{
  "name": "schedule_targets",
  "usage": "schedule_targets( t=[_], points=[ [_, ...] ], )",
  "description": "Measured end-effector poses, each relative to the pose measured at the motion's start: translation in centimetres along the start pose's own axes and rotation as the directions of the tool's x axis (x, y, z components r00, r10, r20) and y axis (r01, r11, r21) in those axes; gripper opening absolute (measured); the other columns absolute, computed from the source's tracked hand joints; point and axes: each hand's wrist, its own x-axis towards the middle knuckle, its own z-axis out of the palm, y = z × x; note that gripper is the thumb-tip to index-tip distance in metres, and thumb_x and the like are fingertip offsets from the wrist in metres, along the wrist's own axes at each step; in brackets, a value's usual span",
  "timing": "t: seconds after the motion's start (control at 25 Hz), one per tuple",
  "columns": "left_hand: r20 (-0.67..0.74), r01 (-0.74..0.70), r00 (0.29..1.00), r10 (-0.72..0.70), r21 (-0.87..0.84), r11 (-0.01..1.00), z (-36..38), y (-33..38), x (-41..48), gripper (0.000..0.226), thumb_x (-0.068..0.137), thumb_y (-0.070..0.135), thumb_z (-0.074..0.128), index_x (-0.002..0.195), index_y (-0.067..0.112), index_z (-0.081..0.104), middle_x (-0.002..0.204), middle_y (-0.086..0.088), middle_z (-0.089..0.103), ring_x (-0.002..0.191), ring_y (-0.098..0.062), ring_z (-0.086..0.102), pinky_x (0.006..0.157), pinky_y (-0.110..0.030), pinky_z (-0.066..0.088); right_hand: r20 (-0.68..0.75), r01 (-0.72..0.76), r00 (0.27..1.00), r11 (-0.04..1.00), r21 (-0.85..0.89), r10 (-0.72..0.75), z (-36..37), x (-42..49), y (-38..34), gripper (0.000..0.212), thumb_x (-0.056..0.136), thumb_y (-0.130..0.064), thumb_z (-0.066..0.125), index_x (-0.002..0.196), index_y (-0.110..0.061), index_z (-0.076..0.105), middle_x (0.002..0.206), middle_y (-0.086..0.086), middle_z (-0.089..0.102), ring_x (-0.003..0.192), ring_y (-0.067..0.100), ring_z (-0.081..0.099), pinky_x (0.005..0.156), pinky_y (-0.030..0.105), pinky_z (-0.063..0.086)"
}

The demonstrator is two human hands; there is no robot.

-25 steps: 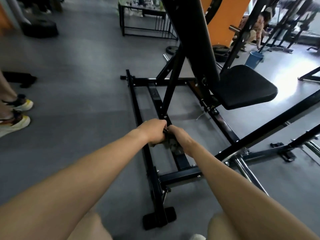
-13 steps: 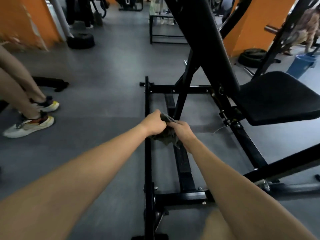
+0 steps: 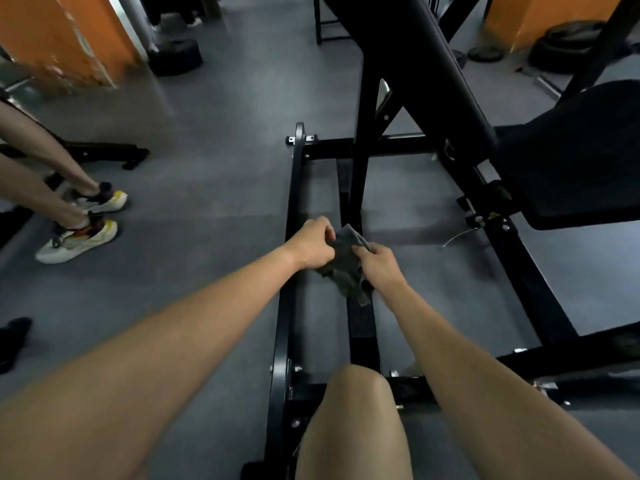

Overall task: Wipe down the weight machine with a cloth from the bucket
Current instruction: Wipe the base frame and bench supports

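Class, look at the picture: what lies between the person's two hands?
In the head view, a dark grey cloth lies between the left hand and the right hand; both hands grip it.

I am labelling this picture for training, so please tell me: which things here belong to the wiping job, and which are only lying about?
Job:
- cloth
- machine frame
- seat

The bucket is not in view.

Lying about:
- plate stack
- bystander's shoes
- orange pillar
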Motion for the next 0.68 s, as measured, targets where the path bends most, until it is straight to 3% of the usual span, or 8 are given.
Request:
schedule_targets(
  t=[0.08, 0.2, 0.32, 0.36, 0.44, 0.52, 0.6, 0.68],
  points=[
    [0.007, 0.044, 0.999, -0.044, 0.01, 0.999, 2.0, -1.3, 1.4, 0.027, 0.085, 0.007, 0.062, 0.107, 0.019, 0.05, 0.118, -0.004, 0.043, 0.092, -0.017, 0.055, 0.08, -0.026, 0.047, -0.039, -0.012, 0.999, 0.993, -0.114, 0.007, -0.7, 1.5, 1.8, 0.02, 0.098, -0.031, 0.055, 0.087, -0.016, 0.062, 0.089, 0.015, 0.07, 0.087, 0.037, 0.067, 0.076, 0.043, 0.053],
    [0.041, 0.081, 0.996, -0.081, 0.019, 0.997, 5.5, -3.8, 3.7, 0.025, 0.09, 0.009, 0.058, 0.111, 0.018, 0.048, 0.118, -0.003, 0.04, 0.087, -0.016, 0.054, 0.071, -0.023, 0.046, -0.118, -0.004, 0.992, 0.94, -0.342, -0.039, -1.2, 4.4, 4.7, 0.016, 0.101, -0.026, 0.048, 0.087, -0.022, 0.055, 0.095, 0.013, 0.064, 0.091, 0.037, 0.063, 0.077, 0.045, 0.054],
    [0.116, 0.097, 0.988, -0.1, 0.033, 0.995, 8.9, -6.0, 5.9, 0.022, 0.091, 0.009, 0.055, 0.11, 0.017, 0.048, 0.12, -0.005, 0.041, 0.09, -0.022, 0.057, 0.08, -0.032, 0.053, -0.152, 0.062, 0.974, 0.845, -0.531, -0.167, -1.3, 6.8, 8.6, 0.029, 0.103, -0.023, 0.046, 0.127, -0.018, 0.062, 0.123, 0.017, 0.059, 0.11, 0.04, 0.059, 0.09, 0.046, 0.051],
    [0.135, 0.1, 0.985, -0.104, 0.036, 0.994, 10.0, -6.6, 6.6, 0.021, 0.091, 0.009, 0.053, 0.11, 0.016, 0.048, 0.12, -0.006, 0.041, 0.091, -0.024, 0.057, 0.086, -0.035, 0.053, -0.106, 0.094, 0.976, 0.806, -0.584, -0.19, -1.1, 7.4, 10.4, 0.037, 0.104, -0.023, 0.048, 0.14, -0.02, 0.058, 0.137, 0.016, 0.054, 0.12, 0.039, 0.056, 0.098, 0.045, 0.048],
    [0.172, 0.103, 0.979, -0.112, 0.061, 0.993, 12.3, -7.6, 7.6, 0.02, 0.09, 0.009, 0.051, 0.109, 0.015, 0.048, 0.121, -0.008, 0.043, 0.091, -0.026, 0.055, 0.092, -0.037, 0.051, 0.131, 0.181, 0.983, 0.658, -0.731, -0.125, -0.3, 8.1, 14.5, 0.045, 0.103, -0.022, 0.05, 0.148, -0.024, 0.053, 0.16, 0.015, 0.037, 0.14, 0.036, 0.044, 0.113, 0.042, 0.04],
    [0.218, 0.09, 0.969, -0.113, 0.112, 0.99, 14.2, -8.4, 8.0, 0.02, 0.092, 0.011, 0.051, 0.111, 0.014, 0.048, 0.121, -0.009, 0.043, 0.093, -0.028, 0.056, 0.093, -0.038, 0.049, 0.41, 0.319, 0.898, 0.403, -0.858, 0.16, 1.4, 7.4, 18.4, 0.046, 0.103, -0.024, 0.048, 0.149, -0.03, 0.052, 0.169, 0.011, 0.019, 0.151, 0.033, 0.03, 0.121, 0.041, 0.031],
    [0.255, 0.073, 0.961, -0.111, 0.151, 0.986, 15.6, -8.9, 8.0, 0.021, 0.093, 0.013, 0.051, 0.114, 0.015, 0.048, 0.123, -0.008, 0.044, 0.098, -0.031, 0.057, 0.093, -0.041, 0.049, 0.517, 0.476, 0.786, 0.203, -0.856, 0.339, 2.5, 6.0, 20.4, 0.049, 0.103, -0.028, 0.047, 0.152, -0.034, 0.048, 0.172, 0.003, 0.005, 0.157, 0.031, 0.011, 0.125, 0.045, 0.024],
    [0.278, 0.034, 0.957, -0.083, 0.178, 0.984, 16.8, -8.9, 8.2, 0.025, 0.093, 0.013, 0.051, 0.118, 0.015, 0.048, 0.126, -0.009, 0.044, 0.102, -0.033, 0.057, 0.093, -0.041, 0.048, 0.556, 0.54, 0.773, 0.141, -0.83, 0.307, 2.0, 6.2, 20.5, 0.051, 0.103, -0.03, 0.047, 0.154, -0.036, 0.043, 0.172, -0.001, 0.001, 0.158, 0.029, 0.004, 0.125, 0.045, 0.024]
  ],
)
